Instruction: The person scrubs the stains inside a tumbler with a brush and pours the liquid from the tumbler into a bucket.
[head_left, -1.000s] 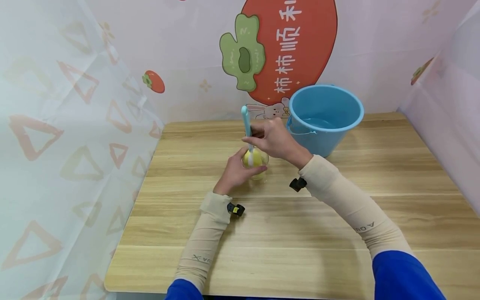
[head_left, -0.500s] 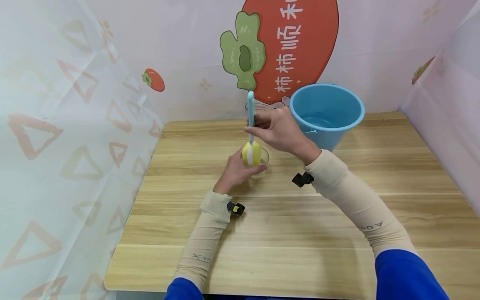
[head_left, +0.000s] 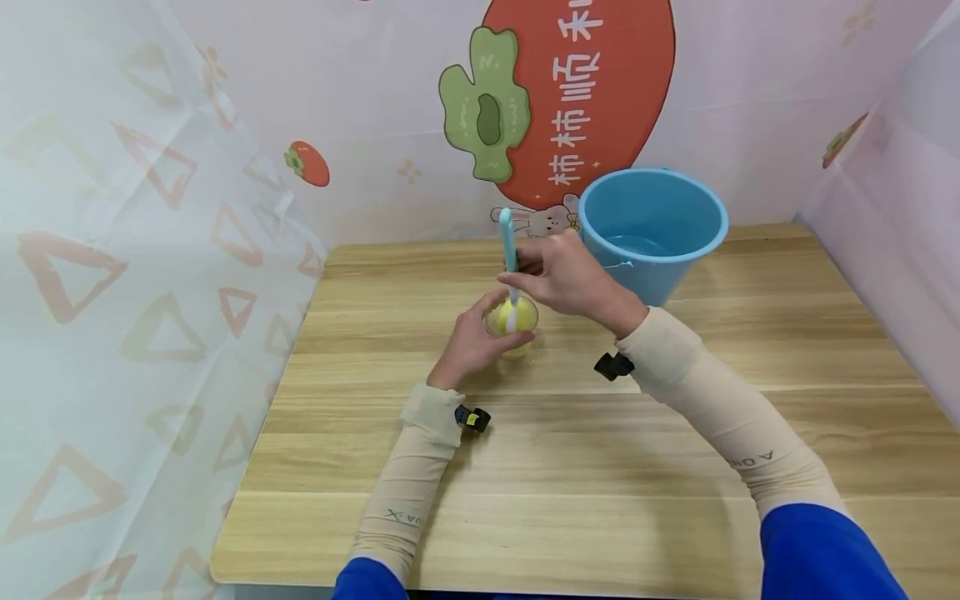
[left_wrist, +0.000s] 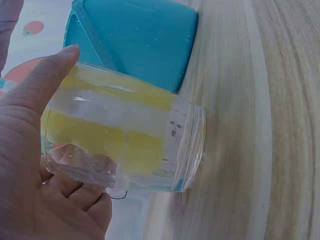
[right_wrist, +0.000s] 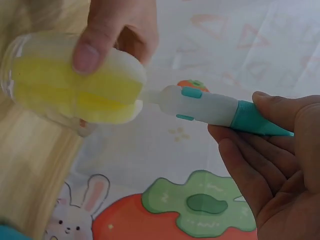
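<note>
Yellow-and-white sponge brush (head_left: 513,317) with turquoise handle (head_left: 509,242) (right hand (head_left: 561,271) pinching it), inside clear cylindrical cup (left_wrist: 125,130) gripped by left hand (head_left: 476,340).

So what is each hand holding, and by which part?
The left hand grips a clear cylindrical cup near its top; the right hand pinches a yellow-and-white sponge brush by its turquoise handle.
</note>
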